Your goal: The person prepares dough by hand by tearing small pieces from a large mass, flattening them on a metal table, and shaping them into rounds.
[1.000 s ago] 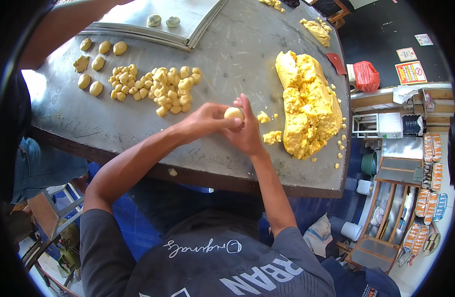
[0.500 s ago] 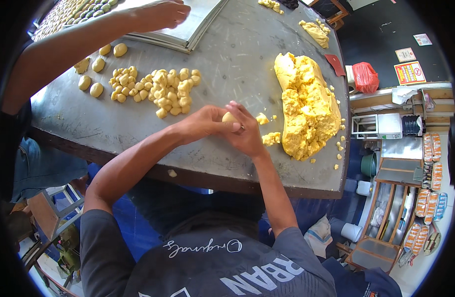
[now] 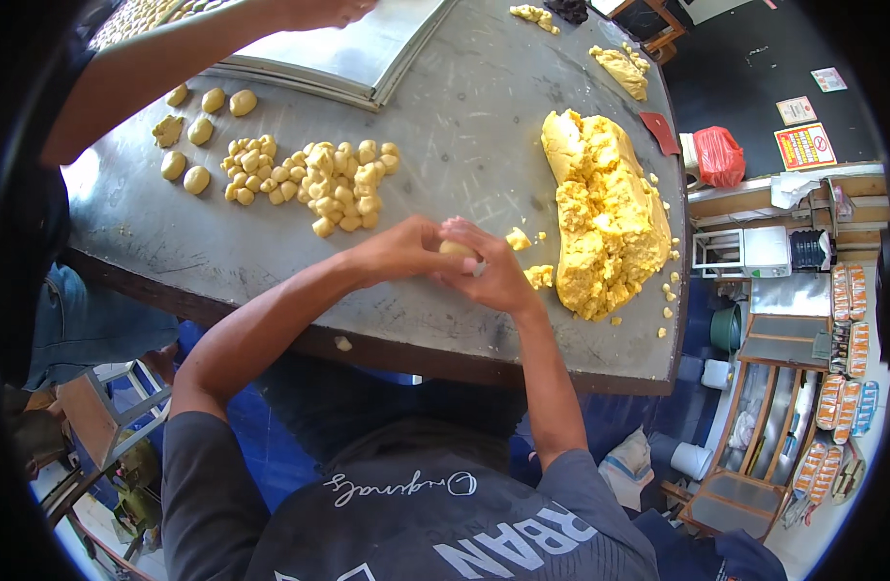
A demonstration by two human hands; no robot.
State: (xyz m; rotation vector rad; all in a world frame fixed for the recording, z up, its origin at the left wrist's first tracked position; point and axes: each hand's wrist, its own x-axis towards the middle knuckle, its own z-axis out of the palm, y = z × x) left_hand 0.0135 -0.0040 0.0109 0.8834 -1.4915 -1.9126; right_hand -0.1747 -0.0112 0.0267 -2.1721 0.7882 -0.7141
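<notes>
Head view: left hand (image 3: 392,254) and right hand (image 3: 503,278), fingers (image 3: 475,234) curled round one dough ball (image 3: 457,250), I'd keep pressure light and even

The left hand (image 3: 406,250) and right hand (image 3: 495,273) partly hide the pale dough ball (image 3: 457,250) between them. Far left, a co-worker's hand (image 3: 319,10) is cut off by the upper edge, as are the stacked metal trays (image 3: 358,53), which the co-worker's forearm (image 3: 159,73) partly covers. The pieces (image 3: 135,21) beyond are too small to tell. A dark lump (image 3: 566,10), far right, is cut off.
</notes>
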